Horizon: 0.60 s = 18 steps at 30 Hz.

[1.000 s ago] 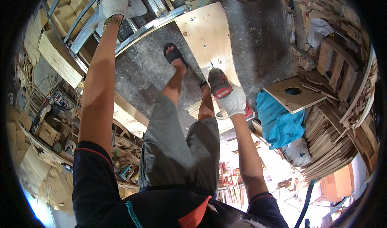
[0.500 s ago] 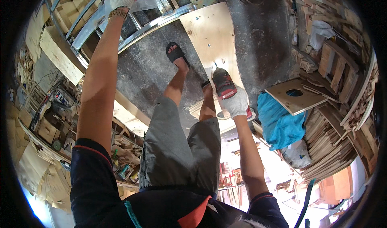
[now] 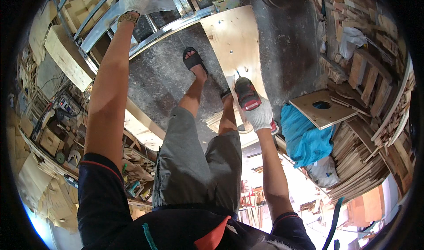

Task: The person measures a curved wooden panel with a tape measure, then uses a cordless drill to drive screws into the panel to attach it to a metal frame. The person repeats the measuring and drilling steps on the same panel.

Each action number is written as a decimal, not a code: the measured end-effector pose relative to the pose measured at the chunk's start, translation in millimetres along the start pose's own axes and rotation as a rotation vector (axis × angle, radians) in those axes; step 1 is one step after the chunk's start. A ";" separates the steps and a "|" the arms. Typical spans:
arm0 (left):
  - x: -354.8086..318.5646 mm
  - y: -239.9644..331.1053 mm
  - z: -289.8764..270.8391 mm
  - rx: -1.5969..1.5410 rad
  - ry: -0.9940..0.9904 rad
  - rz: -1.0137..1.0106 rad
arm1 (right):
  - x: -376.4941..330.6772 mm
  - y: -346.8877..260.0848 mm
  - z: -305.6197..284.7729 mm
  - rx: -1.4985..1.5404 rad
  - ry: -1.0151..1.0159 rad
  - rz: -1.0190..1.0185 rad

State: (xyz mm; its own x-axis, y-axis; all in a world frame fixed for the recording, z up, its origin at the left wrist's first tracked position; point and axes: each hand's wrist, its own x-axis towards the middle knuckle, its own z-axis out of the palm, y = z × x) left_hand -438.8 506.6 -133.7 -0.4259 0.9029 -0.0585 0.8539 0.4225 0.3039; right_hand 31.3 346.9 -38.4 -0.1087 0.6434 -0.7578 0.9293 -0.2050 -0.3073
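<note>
My right hand (image 3: 259, 116), in a white knitted glove, is closed round the grip of a black and red cordless drill (image 3: 247, 93). The drill's bit end touches or nearly touches a pale plywood board (image 3: 236, 38), which has several screws or bolts along it. At the upper left my left hand (image 3: 137, 0), gloved too and with a watch on the wrist, is at a clear plastic bag (image 3: 161, 1) over a metal frame (image 3: 176, 25). The picture's upper edge and the bag hide its fingers. A metal hinge plate (image 3: 226, 2) lies at the board's far end.
My sandalled foot (image 3: 193, 61) stands on the dark floor (image 3: 154, 73), left of the board. To the right are a blue plastic bag (image 3: 304, 137), a wooden panel with a round hole (image 3: 322, 106) and stacked wood strips (image 3: 360, 161). A cluttered shelf (image 3: 57, 144) is at left.
The whole view has shifted slightly. My right hand still holds the drill at the same part of the board, and my left hand stays at the plastic bag.
</note>
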 end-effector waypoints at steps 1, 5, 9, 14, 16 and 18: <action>-1.3 0.3 -1.3 -0.012 -0.010 -0.005 | 0.0 0.8 0.7 -0.010 0.002 -0.004; -2.3 -4.3 5.0 0.180 -0.011 0.067 | 0.4 -0.9 -0.7 -0.057 -0.027 0.048; -6.1 -13.3 13.9 0.034 0.199 0.133 | -2.4 -6.6 -5.8 0.009 -0.010 0.025; -16.8 -13.5 14.1 -0.324 0.111 -0.122 | -3.8 -1.4 -4.9 -0.020 -0.023 0.017; -16.7 -6.3 22.9 -0.870 0.189 -0.256 | -4.2 4.7 -1.3 0.003 -0.005 0.022; -14.9 -2.4 32.2 -1.324 0.395 -0.331 | -0.1 8.5 4.4 0.029 -0.034 0.016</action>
State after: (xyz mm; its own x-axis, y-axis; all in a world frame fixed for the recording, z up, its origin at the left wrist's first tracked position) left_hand -424.9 494.7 -164.2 -0.7902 0.6041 -0.1031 -0.1125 0.0223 0.9934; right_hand 37.7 341.8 -43.5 -0.1065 0.6144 -0.7818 0.9204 -0.2365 -0.3113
